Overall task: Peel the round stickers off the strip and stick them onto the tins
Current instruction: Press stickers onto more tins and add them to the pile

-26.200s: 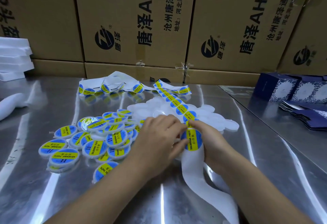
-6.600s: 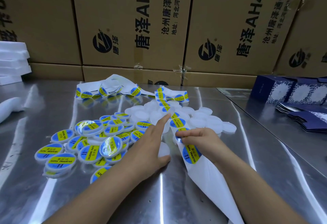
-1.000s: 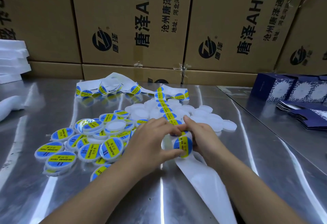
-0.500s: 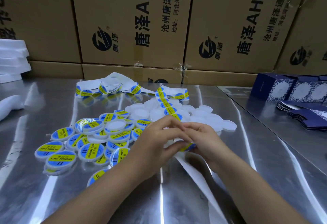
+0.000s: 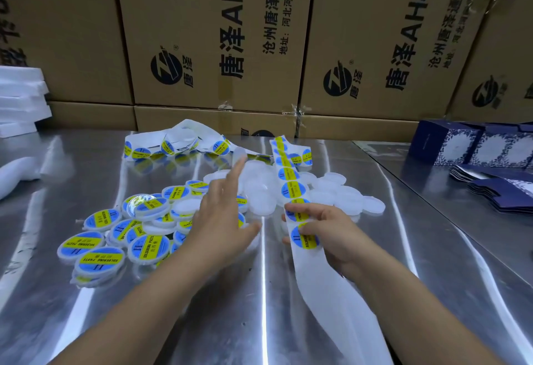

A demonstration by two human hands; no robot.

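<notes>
Two hands split the work. The right hand (image 5: 327, 235) pinches the strip (image 5: 290, 184) at its lowest sticker (image 5: 309, 242), likely to hold that sticker ready for peeling. The left hand (image 5: 222, 220), left of the strip, is spread flat with straight fingers and holds nothing. It reaches toward the bare tins (image 5: 346, 200) lying under and beside the strip, probably to fetch one. Labelled tins (image 5: 115, 238) lie heaped farther left of the strip. Half a second ago both hands met on one tin; now they are apart.
</notes>
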